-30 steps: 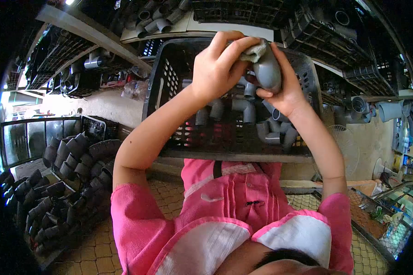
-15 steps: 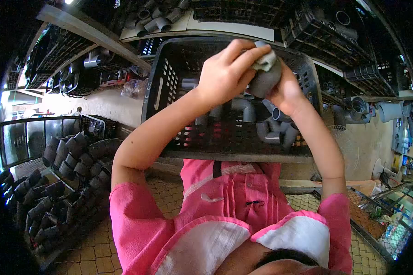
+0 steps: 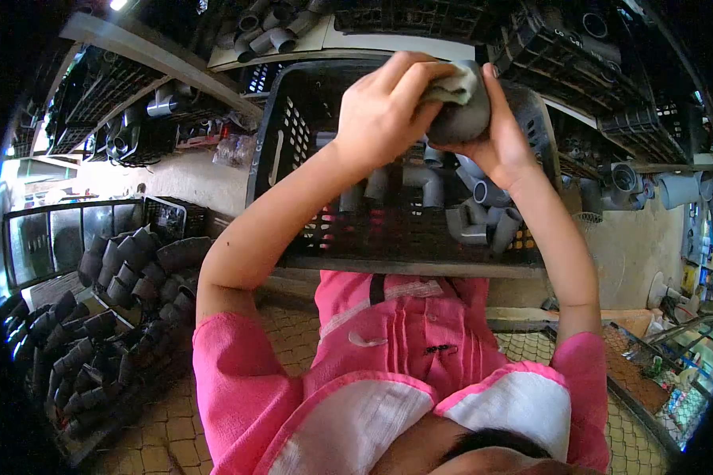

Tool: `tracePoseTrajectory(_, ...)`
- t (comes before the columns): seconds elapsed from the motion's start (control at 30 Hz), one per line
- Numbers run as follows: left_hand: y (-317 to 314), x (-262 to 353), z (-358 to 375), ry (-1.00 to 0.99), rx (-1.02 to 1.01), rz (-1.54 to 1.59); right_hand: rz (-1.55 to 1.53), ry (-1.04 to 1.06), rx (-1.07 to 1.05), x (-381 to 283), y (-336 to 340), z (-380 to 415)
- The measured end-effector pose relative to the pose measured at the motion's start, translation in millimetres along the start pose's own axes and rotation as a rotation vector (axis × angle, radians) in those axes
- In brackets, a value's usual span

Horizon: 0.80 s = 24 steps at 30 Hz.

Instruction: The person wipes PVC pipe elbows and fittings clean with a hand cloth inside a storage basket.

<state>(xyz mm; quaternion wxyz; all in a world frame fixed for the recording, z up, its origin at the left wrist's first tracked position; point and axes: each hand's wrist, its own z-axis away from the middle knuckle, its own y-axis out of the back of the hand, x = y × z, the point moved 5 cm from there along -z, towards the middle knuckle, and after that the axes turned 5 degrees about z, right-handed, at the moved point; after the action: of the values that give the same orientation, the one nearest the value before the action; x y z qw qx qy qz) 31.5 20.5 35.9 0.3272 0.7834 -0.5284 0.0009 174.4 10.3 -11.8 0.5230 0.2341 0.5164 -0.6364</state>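
Note:
Above the black plastic crate [image 3: 404,261], my right hand [image 3: 505,131] grips a grey pipe fitting [image 3: 461,123] from its right side and underneath. My left hand [image 3: 388,107] pinches a pale greenish cloth [image 3: 455,85] and presses it on the upper part of that fitting. Fingers of both hands are curled, and the fitting's far side is hidden. Below them in the crate lie several grey elbow fittings [image 3: 428,188], with more at its right end, such as a bent pipe piece [image 3: 471,229].
A large heap of grey pipe fittings [image 3: 79,356] lies at the left. Shelves behind carry more elbows [image 3: 273,39] and black crates [image 3: 558,47]. A wooden rail [image 3: 420,271] runs along the crate's near side. Pipe pieces [image 3: 626,186] stand at the right.
The grey fitting has turned in my hands and shows a broader rounded face. My left hand has shifted slightly up and left with the cloth. My right fingers now extend up the fitting's right side.

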Motion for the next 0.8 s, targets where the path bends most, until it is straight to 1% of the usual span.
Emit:
tracePoseTrajectory(0.07,1,4,1,-0.006,0.001,0.003,0.019,-0.003,0.027,0,-1,0)
tracePoseTrajectory(0.1,1,7,2,-0.009,0.003,0.006,0.018,-0.010,0.007,0,0,0)
tracePoseTrajectory(0.13,-1,12,4,-0.014,-0.039,0.059,0.019,-0.017,-0.012,-1,3,1)
tracePoseTrajectory(0.2,-7,25,7,-0.071,-0.106,0.172,-0.005,0.004,-0.073,-3,9,-2)
tracePoseTrajectory(0.23,-7,31,8,-0.101,-0.152,0.167,-0.032,0.032,-0.115,-3,12,-7)
tracePoseTrajectory(0.27,-6,30,6,-0.108,-0.138,0.157,-0.059,0.059,-0.158,-4,12,-10)
tracePoseTrajectory(0.3,-6,28,5,-0.114,-0.125,0.145,-0.105,0.007,-0.093,-3,13,-8)
tracePoseTrajectory(0.33,-5,26,3,-0.120,-0.112,0.134,-0.081,-0.010,-0.088,-2,12,-7)
tracePoseTrajectory(0.37,-2,21,0,-0.072,-0.080,0.101,-0.059,-0.028,-0.082,-1,11,-6)
tracePoseTrajectory(0.4,0,14,-1,0.026,-0.053,0.092,-0.037,-0.045,-0.076,1,9,-4)
tracePoseTrajectory(0.43,2,10,-4,0.028,-0.020,0.071,-0.034,-0.049,0.021,-1,2,0)
tracePoseTrajectory(0.47,4,8,-6,0.029,0.012,0.050,-0.034,-0.054,0.038,-1,1,1)
tracePoseTrajectory(0.53,2,8,-5,0.046,-0.010,0.084,-0.030,-0.063,0.073,0,1,1)
tracePoseTrajectory(0.57,1,9,-4,0.055,-0.020,0.102,-0.041,-0.053,0.033,1,3,0)
tracePoseTrajectory(0.67,-5,20,2,-0.064,-0.127,0.130,-0.072,-0.035,-0.070,4,15,-8)
tracePoseTrajectory(0.73,-10,22,5,-0.137,-0.140,0.116,-0.094,-0.040,-0.121,2,17,-10)
tracePoseTrajectory(0.77,-9,22,3,-0.156,-0.156,0.097,-0.072,-0.074,-0.027,1,21,-5)
tracePoseTrajectory(0.8,-6,22,1,-0.173,-0.172,0.078,-0.082,-0.071,0.000,-1,20,-3)
